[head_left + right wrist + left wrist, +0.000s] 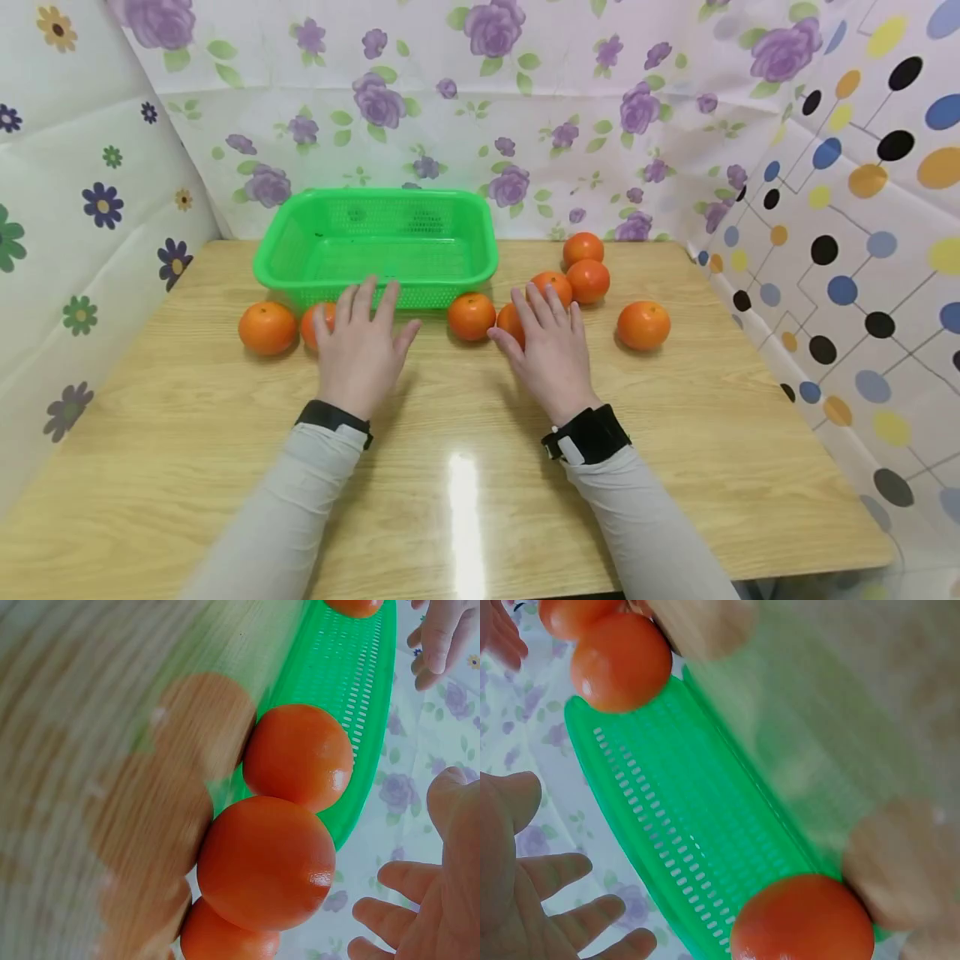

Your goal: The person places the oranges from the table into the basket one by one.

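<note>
My left hand (362,350) hovers in front of the green plastic basket (375,296), fingers spread and holding nothing. Beneath its fingers a tangerine (309,327) is partly hidden; another tangerine (267,328) lies to its left. My right hand (551,354) is held over a row of tangerines, its fingers apart. It partly covers one tangerine (510,325) and a second tangerine (553,286) behind it. In the right wrist view, the fingers (401,881) stand apart from the nearest tangerine (266,862). The left wrist view likewise shows a gap between the fingers and the tangerine (802,922).
One tangerine (472,317) sits near the basket's front right corner. Two tangerines touch at the back right, the nearer tangerine (588,281) among them, and a lone tangerine (643,325) lies farther right. Patterned cloth (420,108) walls the wooden table (675,433) at the back and sides.
</note>
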The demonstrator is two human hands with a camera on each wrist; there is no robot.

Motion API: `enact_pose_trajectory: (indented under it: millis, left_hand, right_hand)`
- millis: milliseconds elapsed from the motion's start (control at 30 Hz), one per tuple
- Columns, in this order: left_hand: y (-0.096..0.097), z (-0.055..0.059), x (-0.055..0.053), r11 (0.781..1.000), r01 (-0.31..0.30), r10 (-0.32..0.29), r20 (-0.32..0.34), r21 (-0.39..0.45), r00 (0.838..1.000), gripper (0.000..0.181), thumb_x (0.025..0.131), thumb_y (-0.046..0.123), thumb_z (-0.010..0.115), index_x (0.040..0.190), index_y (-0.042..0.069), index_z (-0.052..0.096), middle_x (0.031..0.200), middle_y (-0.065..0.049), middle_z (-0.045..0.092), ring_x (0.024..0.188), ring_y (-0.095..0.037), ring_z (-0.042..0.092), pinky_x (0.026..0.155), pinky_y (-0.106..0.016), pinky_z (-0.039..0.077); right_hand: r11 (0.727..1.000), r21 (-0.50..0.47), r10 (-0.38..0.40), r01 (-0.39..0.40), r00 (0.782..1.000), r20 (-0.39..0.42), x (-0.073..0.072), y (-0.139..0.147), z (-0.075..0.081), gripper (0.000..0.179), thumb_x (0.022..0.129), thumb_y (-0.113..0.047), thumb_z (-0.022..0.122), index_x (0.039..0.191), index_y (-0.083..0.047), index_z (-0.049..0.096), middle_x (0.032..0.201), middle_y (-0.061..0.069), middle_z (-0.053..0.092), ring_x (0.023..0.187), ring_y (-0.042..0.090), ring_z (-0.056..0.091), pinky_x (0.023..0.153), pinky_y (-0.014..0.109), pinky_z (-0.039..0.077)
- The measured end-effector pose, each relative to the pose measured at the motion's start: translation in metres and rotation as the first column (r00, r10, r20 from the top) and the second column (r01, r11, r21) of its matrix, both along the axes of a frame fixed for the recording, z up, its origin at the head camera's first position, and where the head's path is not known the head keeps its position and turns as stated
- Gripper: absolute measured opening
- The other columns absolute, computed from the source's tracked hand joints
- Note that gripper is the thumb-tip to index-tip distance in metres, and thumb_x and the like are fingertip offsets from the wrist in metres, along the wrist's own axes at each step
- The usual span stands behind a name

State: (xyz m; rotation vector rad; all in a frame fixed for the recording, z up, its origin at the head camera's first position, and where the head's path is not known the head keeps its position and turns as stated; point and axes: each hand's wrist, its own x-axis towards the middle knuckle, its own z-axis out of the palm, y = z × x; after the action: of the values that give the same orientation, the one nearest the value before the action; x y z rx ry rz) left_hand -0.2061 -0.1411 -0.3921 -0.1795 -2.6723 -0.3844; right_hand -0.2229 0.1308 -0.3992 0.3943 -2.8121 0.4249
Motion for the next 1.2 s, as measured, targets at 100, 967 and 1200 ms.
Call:
enact_pose_trajectory:
  millis: [100,967,1200]
  left_hand:
    - [-0.007,0.006,-0.008,1.000,-0.024,0.024,0.009,-0.017,1.000,0.065,0.112,0.048,0.063,0.164,0.011,0.050,0.168,-0.025,0.043,0.155,-0.049,0.036,0.123,-0.080,0.020]
    - [-0.026,0.023,-0.047,0.995,-0.070,0.087,0.249,-0.076,0.965,0.052,0.119,0.043,0.049,0.159,0.011,0.054,0.165,-0.027,0.047,0.158,-0.057,0.028,0.122,-0.087,0.001]
    - [-0.005,0.020,-0.047,0.998,-0.035,0.046,0.239,-0.051,0.970,0.049,0.119,0.041,0.048,0.160,0.014,0.055,0.167,-0.026,0.046,0.159,-0.056,0.027,0.122,-0.086,-0.002]
  right_hand:
    - [1.000,0.000,0.000,0.000,1.000,0.002,0.001,0.000,-0.002,0.079,0.112,-0.066,0.047,0.173,-0.017,0.038,0.180,0.011,0.031,0.169,0.034,0.016,0.135,0.059,0.001]
    - [1.000,0.009,-0.009,0.009,1.000,-0.001,0.001,-0.004,-0.006,0.078,0.113,-0.065,0.045,0.172,-0.015,0.040,0.178,0.010,0.035,0.169,0.033,0.019,0.135,0.061,0.004]
    - [1.000,-0.010,-0.012,0.012,1.000,-0.010,-0.001,-0.002,-0.009,0.079,0.113,-0.065,0.046,0.173,-0.015,0.037,0.178,0.010,0.035,0.169,0.032,0.017,0.135,0.061,0.003]
